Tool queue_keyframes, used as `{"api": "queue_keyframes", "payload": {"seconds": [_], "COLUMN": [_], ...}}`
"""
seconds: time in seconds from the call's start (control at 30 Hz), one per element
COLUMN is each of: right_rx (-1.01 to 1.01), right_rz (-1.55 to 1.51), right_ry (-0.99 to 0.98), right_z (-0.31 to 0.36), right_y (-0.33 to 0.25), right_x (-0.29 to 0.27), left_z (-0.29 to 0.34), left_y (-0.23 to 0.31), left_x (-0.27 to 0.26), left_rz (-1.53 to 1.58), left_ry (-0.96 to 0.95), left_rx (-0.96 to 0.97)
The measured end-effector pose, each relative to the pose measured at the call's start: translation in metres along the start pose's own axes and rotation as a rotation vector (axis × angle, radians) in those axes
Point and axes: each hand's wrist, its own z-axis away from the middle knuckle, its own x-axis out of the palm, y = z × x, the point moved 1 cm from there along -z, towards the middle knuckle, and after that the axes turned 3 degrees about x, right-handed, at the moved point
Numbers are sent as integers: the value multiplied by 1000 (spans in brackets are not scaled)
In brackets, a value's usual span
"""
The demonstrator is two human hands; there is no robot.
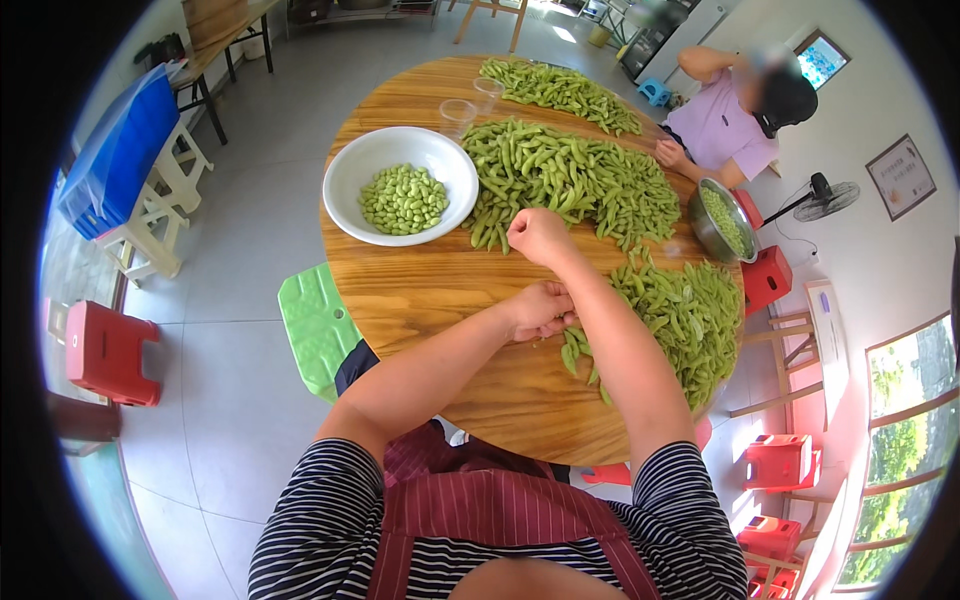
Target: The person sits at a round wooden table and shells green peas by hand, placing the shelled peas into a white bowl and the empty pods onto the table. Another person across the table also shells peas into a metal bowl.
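Shelled beans (405, 198) only part-fill the bowl (350, 165) upper left of centre, while many pods (580, 175) heaped right of it on the worktop (430, 285) seem left, and mid-frame the left hand (541, 311) and right hand (538, 236) curl, any grip untellable.

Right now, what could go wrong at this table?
The white bowl sits close to the left edge of the table; a bump might tip it off, scattering its beans. The clear cups next to it look easy to knock over. The pods by your right forearm reach near the edge, so some could get brushed off.
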Motion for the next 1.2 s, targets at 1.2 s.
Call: {"api": "queue_keyframes", "payload": {"seconds": [1.2], "right_rx": [42], "right_rz": [-1243], "right_ry": [-93], "right_z": [132], "right_y": [90], "right_x": [-33], "left_z": [7], "left_y": [9], "left_x": [4], "left_rz": [122], "left_ry": [-57], "left_rx": [83]}}
